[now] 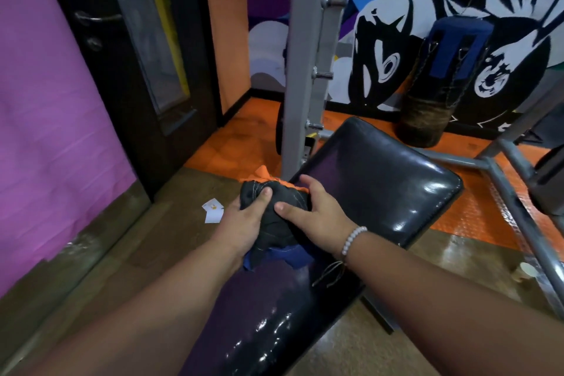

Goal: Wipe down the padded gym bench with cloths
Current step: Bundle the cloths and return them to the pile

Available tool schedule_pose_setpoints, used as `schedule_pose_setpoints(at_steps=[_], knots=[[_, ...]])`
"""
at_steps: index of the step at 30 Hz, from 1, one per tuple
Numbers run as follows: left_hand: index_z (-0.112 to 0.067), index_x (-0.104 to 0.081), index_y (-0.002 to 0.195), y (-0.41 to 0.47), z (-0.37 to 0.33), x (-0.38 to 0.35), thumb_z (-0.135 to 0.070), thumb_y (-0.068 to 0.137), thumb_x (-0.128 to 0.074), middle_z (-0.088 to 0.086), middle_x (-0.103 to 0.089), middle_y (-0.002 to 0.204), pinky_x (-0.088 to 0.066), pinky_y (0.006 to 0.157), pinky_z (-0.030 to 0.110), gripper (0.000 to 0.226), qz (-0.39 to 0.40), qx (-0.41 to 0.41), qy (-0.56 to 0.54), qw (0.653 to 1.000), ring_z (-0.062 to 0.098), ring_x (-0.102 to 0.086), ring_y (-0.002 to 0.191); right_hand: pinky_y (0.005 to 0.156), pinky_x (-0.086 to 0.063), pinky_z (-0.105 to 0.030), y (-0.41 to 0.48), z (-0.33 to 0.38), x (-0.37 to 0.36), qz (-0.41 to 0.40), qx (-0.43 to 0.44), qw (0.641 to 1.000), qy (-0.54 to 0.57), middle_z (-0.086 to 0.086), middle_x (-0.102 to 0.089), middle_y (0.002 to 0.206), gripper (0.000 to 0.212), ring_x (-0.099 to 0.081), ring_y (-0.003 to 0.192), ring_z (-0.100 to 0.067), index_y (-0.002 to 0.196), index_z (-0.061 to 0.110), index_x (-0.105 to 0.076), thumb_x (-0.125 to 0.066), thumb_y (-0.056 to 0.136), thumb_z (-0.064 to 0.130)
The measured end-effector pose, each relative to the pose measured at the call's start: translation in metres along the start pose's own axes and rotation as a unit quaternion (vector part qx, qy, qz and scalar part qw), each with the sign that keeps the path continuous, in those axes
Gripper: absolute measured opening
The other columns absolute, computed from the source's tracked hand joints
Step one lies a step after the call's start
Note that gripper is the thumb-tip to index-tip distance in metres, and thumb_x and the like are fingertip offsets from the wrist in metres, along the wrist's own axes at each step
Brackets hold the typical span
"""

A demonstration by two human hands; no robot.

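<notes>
The glossy black padded bench point(378, 180) runs from the lower middle up to the right. At its left edge lies a bundle of cloths point(276, 224): a dark grey one on top, a blue one underneath, an orange one at the far side. My left hand point(244, 223) grips the bundle from the left, thumb on top. From the right, my right hand point(317, 214), a white bead bracelet on its wrist, presses on the same bundle with fingers over the bench's edge.
A grey steel upright point(308, 64) of the rack stands just behind the bench's far left corner. A punching bag point(439, 82) leans on the mural wall. Grey frame tubes point(515, 201) lie right of the bench. White paper scraps point(213, 210) lie on the floor left.
</notes>
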State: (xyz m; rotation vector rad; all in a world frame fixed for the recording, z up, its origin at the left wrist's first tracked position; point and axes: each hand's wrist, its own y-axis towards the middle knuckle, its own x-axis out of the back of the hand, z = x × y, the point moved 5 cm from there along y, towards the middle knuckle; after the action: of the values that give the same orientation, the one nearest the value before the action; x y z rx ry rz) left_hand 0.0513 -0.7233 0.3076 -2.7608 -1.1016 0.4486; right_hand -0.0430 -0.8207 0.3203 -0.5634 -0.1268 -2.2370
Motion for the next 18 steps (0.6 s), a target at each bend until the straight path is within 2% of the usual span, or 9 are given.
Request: schedule_pose_setpoints(at_steps=[3, 5, 6, 9, 11, 13, 14, 16, 18], knots=[[-0.008, -0.062, 0.108, -0.004, -0.001, 0.027, -0.020, 0.089, -0.056, 0.018, -0.070, 0.098, -0.057, 0.065, 0.034, 0.023, 0.007, 0.014, -0.087, 0.996, 0.027, -0.070, 0.086, 0.091, -0.052, -0.031, 0.007, 0.019, -0.023, 0.006, 0.049, 0.999, -0.017, 0.005, -0.058, 0.107, 0.071, -0.060, 0.100, -0.014, 0.134, 0.021, -0.037, -0.076, 0.074, 0.022], [-0.008, -0.060, 0.112, -0.006, -0.001, 0.054, -0.021, 0.088, -0.057, 0.019, -0.069, 0.103, -0.055, 0.079, 0.041, 0.028, -0.019, 0.011, -0.113, 0.993, 0.030, -0.067, 0.093, 0.084, -0.055, -0.031, 0.010, 0.033, -0.042, 0.031, 0.080, 0.996, -0.021, 0.009, -0.057, 0.096, 0.066, -0.062, 0.091, -0.015, 0.128, 0.026, -0.038, -0.074, 0.075, 0.011], [-0.008, -0.062, 0.108, -0.007, -0.001, 0.065, -0.022, 0.088, -0.057, 0.018, -0.070, 0.101, -0.054, 0.081, 0.042, 0.025, -0.042, 0.007, -0.108, 0.993, 0.030, -0.068, 0.092, 0.081, -0.056, -0.030, 0.011, 0.038, -0.048, 0.042, 0.090, 0.995, -0.023, 0.009, -0.057, 0.094, 0.066, -0.063, 0.089, -0.015, 0.125, 0.030, -0.038, -0.073, 0.075, 0.008], [-0.013, -0.068, 0.081, -0.019, -0.005, 0.116, -0.023, 0.088, -0.058, 0.007, -0.073, 0.080, -0.055, 0.072, 0.035, 0.015, -0.156, -0.034, -0.022, 0.987, 0.024, -0.069, 0.078, 0.076, -0.057, -0.029, 0.012, 0.054, -0.079, 0.074, 0.119, 0.990, -0.031, 0.006, -0.058, 0.092, 0.064, -0.063, 0.085, -0.013, 0.112, 0.042, -0.039, -0.075, 0.073, 0.007], [-0.014, -0.067, 0.077, -0.032, -0.010, 0.149, -0.018, 0.088, -0.057, 0.000, -0.071, 0.076, -0.052, 0.067, 0.025, 0.016, -0.203, -0.088, 0.070, 0.973, 0.016, -0.066, 0.075, 0.078, -0.056, -0.027, 0.012, 0.063, -0.105, 0.102, 0.147, 0.983, -0.034, 0.008, -0.059, 0.092, 0.057, -0.061, 0.085, -0.010, 0.099, 0.045, -0.045, -0.076, 0.071, 0.006], [-0.016, -0.063, 0.090, -0.047, -0.014, 0.179, -0.007, 0.088, -0.054, -0.005, -0.066, 0.084, -0.046, 0.067, 0.012, 0.013, -0.216, -0.137, 0.159, 0.953, 0.003, -0.061, 0.075, 0.079, -0.051, -0.024, 0.012, 0.071, -0.137, 0.133, 0.167, 0.976, -0.046, 0.012, -0.059, 0.091, 0.047, -0.057, 0.083, -0.001, 0.083, 0.043, -0.052, -0.075, 0.071, 0.004], [-0.018, -0.058, 0.098, -0.056, -0.015, 0.195, 0.001, 0.087, -0.051, -0.008, -0.063, 0.088, -0.044, 0.067, 0.007, 0.023, -0.220, -0.151, 0.185, 0.946, -0.005, -0.058, 0.074, 0.078, -0.047, -0.021, 0.011, 0.074, -0.153, 0.151, 0.175, 0.971, -0.062, 0.012, -0.060, 0.088, 0.043, -0.055, 0.080, 0.003, 0.076, 0.040, -0.054, -0.075, 0.072, 0.003], [-0.022, -0.054, 0.100, -0.074, -0.014, 0.222, 0.014, 0.085, -0.044, -0.008, -0.061, 0.094, -0.043, 0.075, 0.009, 0.040, -0.200, -0.158, 0.199, 0.946, -0.010, -0.056, 0.076, 0.078, -0.040, -0.016, 0.007, 0.080, -0.187, 0.184, 0.188, 0.959, -0.106, 0.007, -0.061, 0.084, 0.031, -0.055, 0.080, 0.001, 0.070, 0.033, -0.061, -0.073, 0.075, 0.004], [-0.025, -0.062, 0.090, -0.090, -0.009, 0.250, 0.017, 0.083, -0.041, -0.006, -0.063, 0.096, -0.042, 0.082, 0.013, 0.048, -0.176, -0.140, 0.231, 0.947, -0.007, -0.057, 0.084, 0.078, -0.040, -0.012, 0.001, 0.087, -0.221, 0.222, 0.194, 0.947, -0.131, 0.001, -0.063, 0.091, 0.015, -0.055, 0.087, -0.007, 0.083, 0.019, -0.072, -0.071, 0.078, 0.005]])
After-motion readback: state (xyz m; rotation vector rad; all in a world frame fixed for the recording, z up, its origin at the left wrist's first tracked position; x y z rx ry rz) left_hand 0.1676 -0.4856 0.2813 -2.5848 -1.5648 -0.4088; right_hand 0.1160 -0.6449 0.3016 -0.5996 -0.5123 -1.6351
